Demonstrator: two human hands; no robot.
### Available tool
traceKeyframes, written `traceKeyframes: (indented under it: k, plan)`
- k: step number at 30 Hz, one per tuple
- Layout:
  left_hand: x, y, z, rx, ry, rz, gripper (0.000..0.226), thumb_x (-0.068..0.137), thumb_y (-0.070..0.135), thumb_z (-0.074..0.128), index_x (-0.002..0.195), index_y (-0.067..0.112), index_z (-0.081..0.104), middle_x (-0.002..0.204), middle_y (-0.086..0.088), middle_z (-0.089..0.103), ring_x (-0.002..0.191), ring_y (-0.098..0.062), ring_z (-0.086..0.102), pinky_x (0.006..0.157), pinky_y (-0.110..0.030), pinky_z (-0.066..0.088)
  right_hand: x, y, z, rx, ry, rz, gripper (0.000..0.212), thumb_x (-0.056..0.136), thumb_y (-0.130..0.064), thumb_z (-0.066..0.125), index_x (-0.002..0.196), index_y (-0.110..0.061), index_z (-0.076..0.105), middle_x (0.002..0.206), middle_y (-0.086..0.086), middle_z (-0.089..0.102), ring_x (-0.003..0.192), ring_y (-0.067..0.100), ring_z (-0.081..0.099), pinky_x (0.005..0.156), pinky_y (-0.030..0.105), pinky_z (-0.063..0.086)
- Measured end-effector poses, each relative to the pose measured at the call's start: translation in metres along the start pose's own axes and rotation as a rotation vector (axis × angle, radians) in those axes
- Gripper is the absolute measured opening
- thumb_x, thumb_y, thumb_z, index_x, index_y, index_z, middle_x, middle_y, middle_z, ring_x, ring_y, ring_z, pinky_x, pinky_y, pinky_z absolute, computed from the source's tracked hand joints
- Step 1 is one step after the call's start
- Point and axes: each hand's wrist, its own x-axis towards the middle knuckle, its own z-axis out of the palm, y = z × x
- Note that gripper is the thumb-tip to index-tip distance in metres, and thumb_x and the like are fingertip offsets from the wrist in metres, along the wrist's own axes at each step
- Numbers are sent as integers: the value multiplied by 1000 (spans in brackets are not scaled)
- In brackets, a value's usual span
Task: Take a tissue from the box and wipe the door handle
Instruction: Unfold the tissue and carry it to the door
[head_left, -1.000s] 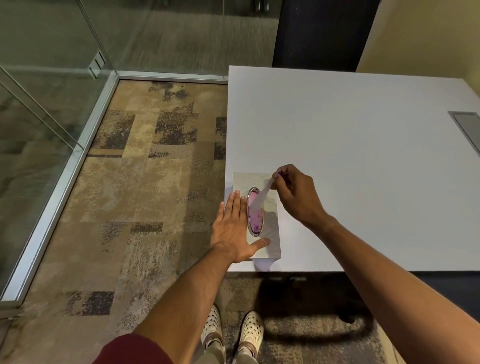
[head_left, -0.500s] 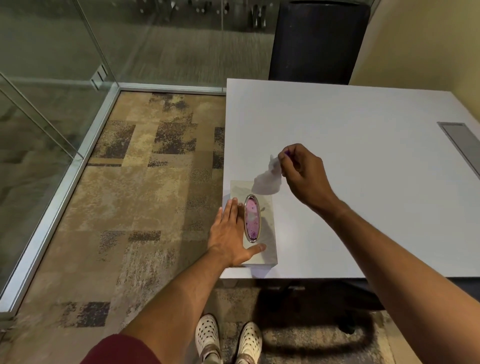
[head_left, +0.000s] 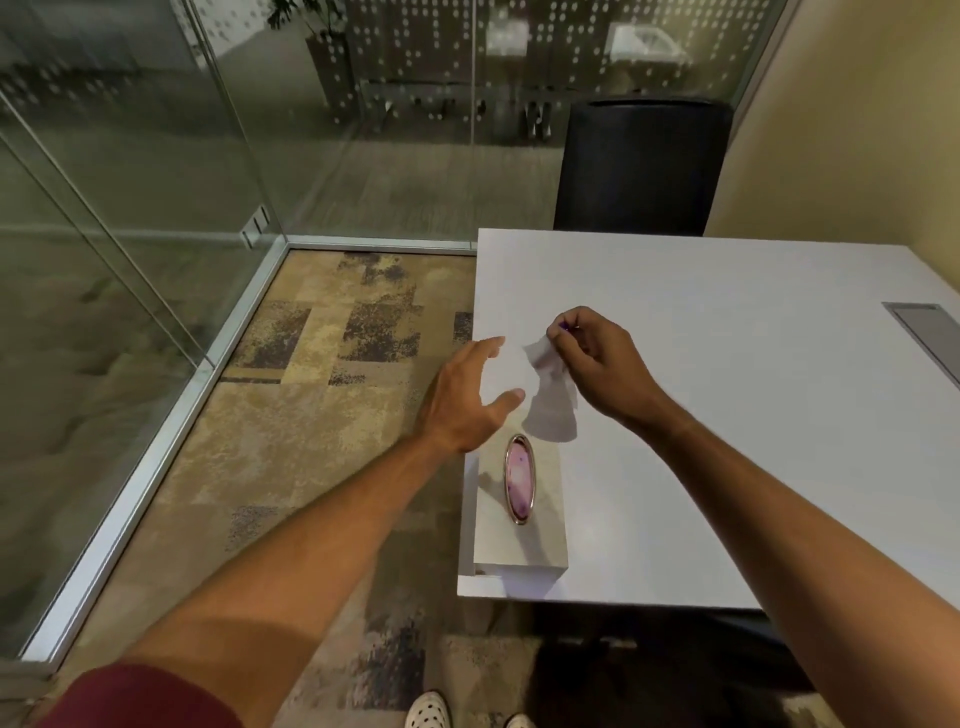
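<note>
A pale tissue box (head_left: 540, 530) with an oval metal-rimmed opening showing pink inside lies at the near left corner of the white table (head_left: 727, 415). My right hand (head_left: 597, 364) pinches a thin white tissue (head_left: 550, 400) that hangs free above the far end of the box. My left hand (head_left: 467, 395) hovers open to the left of the tissue, fingers spread and apart from the box. No door handle is visible in this view.
Glass walls with metal floor rails (head_left: 156, 457) run along the left and back. A dark chair (head_left: 639, 166) stands behind the table. A grey cable hatch (head_left: 930, 338) sits in the table's right edge. Patterned carpet (head_left: 311, 415) covers the floor to the left.
My right hand has pulled the tissue fully out of the box and lifted it. My left hand has left the box top and risen toward the tissue. The view has tilted upward.
</note>
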Motion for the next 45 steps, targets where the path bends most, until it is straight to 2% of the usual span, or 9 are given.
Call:
traceKeyframes:
  k: [4, 9, 13, 17, 22, 25, 34, 39, 45]
  plan:
    - [10, 30, -19, -228, 28, 59, 39, 89, 19, 71, 126, 9, 61, 121, -4, 65, 111, -13, 61, 91, -28, 52, 6, -12, -3, 33, -43, 8, 17, 101, -19, 48, 97, -7, 60, 92, 7, 63, 81, 16, 58, 70, 19, 47]
    - [19, 37, -22, -206, 40, 91, 4, 90, 14, 68, 91, 10, 69, 83, 6, 67, 78, -3, 63, 72, -12, 50, 12, -11, -2, 38, -70, 37, 18, 100, -20, 51, 97, -7, 63, 93, 10, 66, 83, 21, 64, 75, 27, 54]
    - [28, 53, -39, -135, 4, 93, 7, 87, 10, 71, 85, 17, 70, 77, 5, 68, 71, -11, 65, 66, -21, 55, 14, -16, -21, 44, -88, 14, 16, 97, -19, 56, 99, -6, 66, 92, 8, 68, 83, 18, 67, 75, 25, 57]
    - [35, 61, -53, -15, -44, 138, 9, 86, 11, 70, 83, 20, 70, 71, 10, 64, 61, 0, 58, 57, -12, 46, 15, -11, -26, 89, -168, 42, 13, 95, -16, 59, 98, -8, 68, 92, 12, 70, 83, 22, 68, 74, 28, 59]
    - [44, 82, -69, 116, -124, 211, 7, 86, 7, 68, 86, 13, 73, 69, 12, 63, 61, -3, 57, 54, -9, 43, 16, -11, -32, 161, -268, 60, 6, 89, -19, 68, 94, -19, 72, 89, 2, 74, 82, 18, 70, 71, 25, 60]
    - [47, 89, -75, 169, -141, 236, 7, 87, 7, 68, 91, 10, 73, 70, 12, 61, 65, -6, 58, 57, -10, 43, 16, -13, -34, 189, -329, 65, 12, 83, -20, 75, 94, -18, 72, 86, -8, 75, 82, 11, 71, 64, 15, 55]
    - [51, 85, -92, 215, -123, 286, 7, 88, 6, 68, 94, 7, 72, 82, 1, 66, 76, -11, 62, 67, -20, 51, 22, -16, -44, -98, -293, 60, 10, 83, -18, 75, 90, -11, 76, 86, 4, 73, 77, 17, 69, 67, 20, 56]
    - [53, 74, -99, 345, -173, 367, 9, 87, 5, 68, 96, 4, 72, 90, -6, 69, 78, -16, 60, 70, -33, 56, 30, -26, -67, -308, -216, 2, 10, 79, -23, 76, 82, -15, 72, 83, 2, 71, 76, 13, 68, 65, 21, 57]
    - [55, 68, -95, 369, -154, 381, 18, 90, 9, 67, 107, 6, 71, 96, -5, 67, 83, -16, 60, 71, -30, 53, 34, -30, -79, -212, -189, -1, 6, 85, -12, 69, 91, -13, 70, 90, 4, 70, 80, 14, 68, 68, 21, 57]
